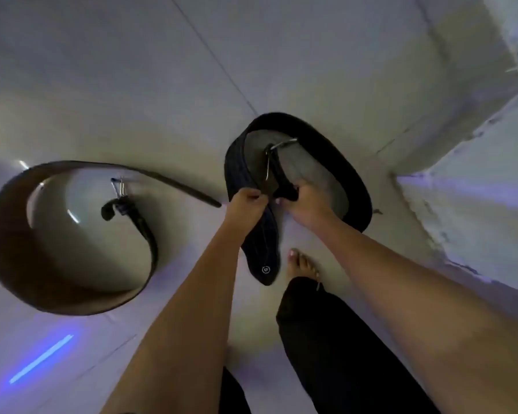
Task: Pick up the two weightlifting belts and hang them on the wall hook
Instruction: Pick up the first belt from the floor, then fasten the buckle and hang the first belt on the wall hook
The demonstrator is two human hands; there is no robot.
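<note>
- Floor of pale tiles fills the view, with a raised white ledge along the right and a blue streak of reflected light at lower left.
- Brown leather belt lies on the floor at left, curled on edge in an open loop, its metal buckle inside the curl; neither hand touches it.
- Black weightlifting belt stands looped on the floor just right of centre, its metal buckle within the loop and its tail end trailing toward a bare foot.
- Left hand has its fingers closed around the black belt's wide strap.
- Right hand pinches the narrow strap end beside the buckle, fingers curled shut on it.
- Dark trouser legs show at bottom.
</note>
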